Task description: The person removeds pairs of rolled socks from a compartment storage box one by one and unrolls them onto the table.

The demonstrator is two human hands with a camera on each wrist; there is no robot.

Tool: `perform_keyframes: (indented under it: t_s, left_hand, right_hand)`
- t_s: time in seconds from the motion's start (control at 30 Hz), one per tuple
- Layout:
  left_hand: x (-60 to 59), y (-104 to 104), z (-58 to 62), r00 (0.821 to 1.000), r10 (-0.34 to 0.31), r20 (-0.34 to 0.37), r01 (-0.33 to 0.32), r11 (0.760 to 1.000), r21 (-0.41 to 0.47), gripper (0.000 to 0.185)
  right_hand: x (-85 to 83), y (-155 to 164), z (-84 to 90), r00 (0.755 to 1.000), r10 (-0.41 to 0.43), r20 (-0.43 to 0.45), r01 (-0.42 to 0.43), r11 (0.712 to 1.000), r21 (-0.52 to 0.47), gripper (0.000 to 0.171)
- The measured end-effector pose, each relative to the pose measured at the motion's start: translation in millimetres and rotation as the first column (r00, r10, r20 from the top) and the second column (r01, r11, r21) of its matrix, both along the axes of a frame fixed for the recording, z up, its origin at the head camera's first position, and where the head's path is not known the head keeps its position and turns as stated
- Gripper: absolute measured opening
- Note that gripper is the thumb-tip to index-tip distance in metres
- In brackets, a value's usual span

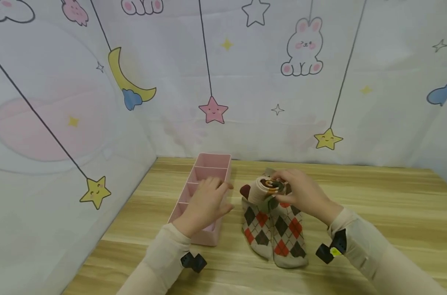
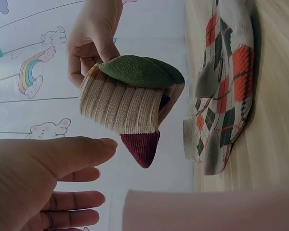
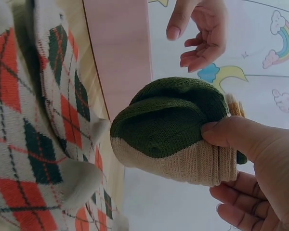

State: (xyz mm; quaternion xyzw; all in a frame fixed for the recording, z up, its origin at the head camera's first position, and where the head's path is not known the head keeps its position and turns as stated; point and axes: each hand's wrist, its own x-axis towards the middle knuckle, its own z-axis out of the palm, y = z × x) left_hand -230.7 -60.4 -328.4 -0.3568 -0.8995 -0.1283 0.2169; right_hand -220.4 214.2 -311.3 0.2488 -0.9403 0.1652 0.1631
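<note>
My right hand (image 1: 295, 190) grips a rolled sock bundle (image 1: 265, 188), beige ribbed with a green patch and a dark red toe, lifted above the wooden table (image 1: 374, 205). The bundle (image 3: 176, 130) fills the right wrist view, my thumb pressed on its side. In the left wrist view the bundle (image 2: 130, 98) hangs just beyond my left fingertips. My left hand (image 1: 208, 200) hovers open over the pink divided box (image 1: 208, 170), fingers relaxed and holding nothing. A pair of argyle socks (image 1: 273, 231) lies flat on the table below the bundle.
The pink box (image 3: 118, 53) has several compartments in a row and stands left of the socks. Fabric walls with stars, moons and rabbits (image 1: 304, 47) close off the back and left sides. Bare wood stretches to the right.
</note>
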Motion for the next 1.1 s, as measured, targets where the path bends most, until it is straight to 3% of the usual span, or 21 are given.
perform_keyframes:
  t_s: [0.27,0.67,1.1]
  left_hand:
    - [6.1,13.1,-2.1,1.000,0.002,0.015,-0.002,1.000,0.011,0.039]
    - [9.8,37.4,-6.1,0.998,-0.051,-0.042,0.052,0.999,0.011,0.035]
    - [13.0,70.3,-16.3,0.993,-0.079,-0.091,0.071,0.994,-0.086,0.030]
  right_hand:
    - [12.5,15.9,-7.0,0.999,-0.054,-0.006,0.054,0.998,-0.014,0.039]
    - [31.5,34.9,-12.6,0.994,-0.105,-0.002,0.105,0.994,-0.025,0.035]
    - [48.9,62.0,-21.6,0.988,-0.155,0.024,0.156,0.986,-0.053,0.034]
